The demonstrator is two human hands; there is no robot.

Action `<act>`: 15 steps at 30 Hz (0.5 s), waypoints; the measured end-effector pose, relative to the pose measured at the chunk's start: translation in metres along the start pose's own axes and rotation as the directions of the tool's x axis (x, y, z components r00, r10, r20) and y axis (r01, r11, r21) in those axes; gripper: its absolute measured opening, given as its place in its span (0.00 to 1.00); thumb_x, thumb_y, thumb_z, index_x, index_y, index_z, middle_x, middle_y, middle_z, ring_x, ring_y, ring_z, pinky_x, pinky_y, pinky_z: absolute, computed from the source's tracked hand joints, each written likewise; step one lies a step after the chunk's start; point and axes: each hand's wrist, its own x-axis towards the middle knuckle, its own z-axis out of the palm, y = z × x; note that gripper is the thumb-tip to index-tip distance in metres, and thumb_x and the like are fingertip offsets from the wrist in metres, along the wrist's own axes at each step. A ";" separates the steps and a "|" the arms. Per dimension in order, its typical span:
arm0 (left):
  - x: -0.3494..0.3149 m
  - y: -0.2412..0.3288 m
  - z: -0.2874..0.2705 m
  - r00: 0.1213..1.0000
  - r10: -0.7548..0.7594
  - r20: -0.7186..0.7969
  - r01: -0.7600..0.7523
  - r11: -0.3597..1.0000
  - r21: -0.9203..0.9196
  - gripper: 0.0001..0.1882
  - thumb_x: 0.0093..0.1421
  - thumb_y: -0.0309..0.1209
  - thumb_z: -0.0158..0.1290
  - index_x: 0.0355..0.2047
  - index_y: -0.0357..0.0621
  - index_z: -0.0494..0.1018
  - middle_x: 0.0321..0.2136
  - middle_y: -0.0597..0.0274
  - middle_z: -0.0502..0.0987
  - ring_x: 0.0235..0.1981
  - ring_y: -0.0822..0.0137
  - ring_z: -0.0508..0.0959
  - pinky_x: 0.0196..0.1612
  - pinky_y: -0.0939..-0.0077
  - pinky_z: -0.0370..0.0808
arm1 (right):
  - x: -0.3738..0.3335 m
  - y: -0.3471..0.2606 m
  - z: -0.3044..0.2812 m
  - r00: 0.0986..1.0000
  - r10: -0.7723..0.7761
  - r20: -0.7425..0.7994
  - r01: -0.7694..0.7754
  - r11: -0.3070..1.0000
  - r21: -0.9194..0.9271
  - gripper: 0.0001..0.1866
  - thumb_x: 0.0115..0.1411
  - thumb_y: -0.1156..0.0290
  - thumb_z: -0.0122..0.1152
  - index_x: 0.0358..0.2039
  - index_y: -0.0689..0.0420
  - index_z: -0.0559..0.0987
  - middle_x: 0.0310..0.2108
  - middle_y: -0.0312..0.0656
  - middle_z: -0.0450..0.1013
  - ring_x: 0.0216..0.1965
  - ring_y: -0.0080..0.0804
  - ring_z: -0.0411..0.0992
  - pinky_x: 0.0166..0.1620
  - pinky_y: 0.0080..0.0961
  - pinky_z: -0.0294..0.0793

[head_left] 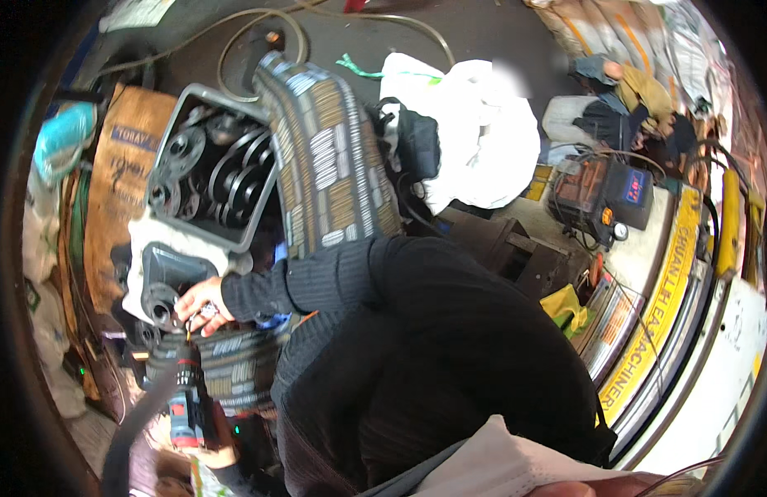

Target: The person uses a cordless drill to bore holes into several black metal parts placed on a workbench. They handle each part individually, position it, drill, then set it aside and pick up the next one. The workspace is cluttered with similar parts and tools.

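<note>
At the lower left, my left hand [220,451] is wrapped round the grip of a cordless drill [189,406] with a dark chuck and a grey and red body. Its thin bit points up toward my right hand [203,303]. That hand is closed over small shiny metal pieces, too small to name exactly, and its fingertips are against a grey part with a round end [161,305]. The grey part lies over white cloth [139,263] between my legs, which wear patterned fabric [325,157]. The drill and hand partly hide what lies below them.
A grey crate [234,101] of black round parts stands beyond my right hand, beside a brown box [123,199]. Farther right are a white sack [483,149], a black machine with a gauge [582,199] and a yellow-marked bench edge [665,315]. A hose [296,33] curls across the floor.
</note>
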 end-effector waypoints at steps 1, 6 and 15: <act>0.001 0.014 -0.006 0.998 -0.057 0.001 0.057 0.998 0.031 0.21 0.54 0.36 0.50 0.45 0.37 0.69 0.36 0.56 0.75 0.32 0.61 0.74 0.35 0.65 0.71 | -0.004 0.002 0.008 0.999 -0.025 -0.023 0.023 0.995 -0.096 0.16 0.55 0.74 0.55 0.45 0.58 0.71 0.39 0.45 0.73 0.35 0.33 0.75 0.31 0.35 0.79; -0.002 0.019 -0.006 0.999 -0.019 -0.034 0.023 0.992 0.127 0.20 0.53 0.38 0.50 0.42 0.39 0.69 0.35 0.57 0.74 0.31 0.60 0.74 0.34 0.64 0.71 | -0.020 -0.006 0.014 0.992 -0.119 0.029 0.121 0.988 -0.098 0.11 0.54 0.75 0.58 0.39 0.60 0.74 0.31 0.43 0.74 0.32 0.30 0.75 0.32 0.26 0.79; 0.008 0.022 0.012 0.998 0.044 -0.044 -0.034 0.979 0.200 0.18 0.51 0.41 0.50 0.37 0.41 0.70 0.33 0.58 0.74 0.29 0.60 0.75 0.32 0.64 0.71 | -0.028 -0.016 0.027 0.996 -0.035 0.079 0.048 0.985 -0.163 0.13 0.52 0.77 0.61 0.39 0.60 0.73 0.26 0.40 0.73 0.26 0.26 0.73 0.32 0.23 0.78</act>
